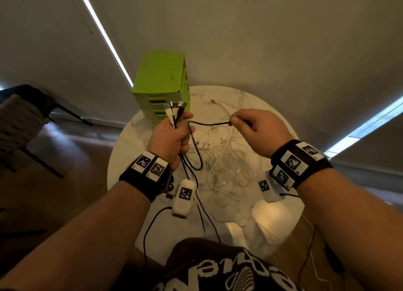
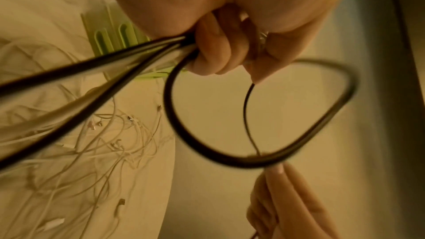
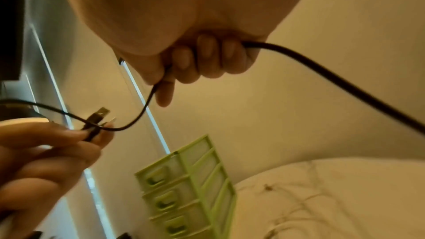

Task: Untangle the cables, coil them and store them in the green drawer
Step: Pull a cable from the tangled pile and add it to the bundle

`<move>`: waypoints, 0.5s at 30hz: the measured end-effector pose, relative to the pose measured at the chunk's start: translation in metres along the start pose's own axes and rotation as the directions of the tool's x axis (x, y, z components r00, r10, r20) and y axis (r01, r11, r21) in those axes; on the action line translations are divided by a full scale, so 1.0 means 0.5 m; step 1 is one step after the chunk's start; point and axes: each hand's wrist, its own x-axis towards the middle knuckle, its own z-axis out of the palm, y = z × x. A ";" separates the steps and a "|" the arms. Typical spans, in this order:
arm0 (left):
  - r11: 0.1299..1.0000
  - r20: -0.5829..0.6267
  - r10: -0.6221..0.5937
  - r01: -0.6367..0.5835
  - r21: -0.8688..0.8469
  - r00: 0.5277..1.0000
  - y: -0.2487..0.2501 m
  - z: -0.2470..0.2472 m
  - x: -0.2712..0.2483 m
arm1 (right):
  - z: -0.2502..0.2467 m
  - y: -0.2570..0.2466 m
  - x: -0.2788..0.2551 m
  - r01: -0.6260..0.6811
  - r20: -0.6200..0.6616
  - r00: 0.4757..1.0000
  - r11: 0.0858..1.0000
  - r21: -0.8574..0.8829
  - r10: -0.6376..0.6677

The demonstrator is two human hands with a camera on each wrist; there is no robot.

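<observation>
Your left hand [image 1: 172, 138] hides the lower front of the green plastic drawer tower [image 1: 162, 81]. The thick black cable [image 2: 253, 159] blurs and runs off the left wrist view's edge.

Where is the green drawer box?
In the head view, the green drawer box stands at the round table's far left edge, just behind the left hand.

drawer unit [image 1: 160, 81] at table's [image 1: 272, 107] far left edge, cable tangle [image 1: 220, 160] mid-table
</observation>
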 end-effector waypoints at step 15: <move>0.965 0.035 -0.126 0.130 -0.227 0.991 -0.021 0.072 0.015 | 0.144 0.229 -0.187 -0.311 0.562 0.602 0.815 -0.489 0.567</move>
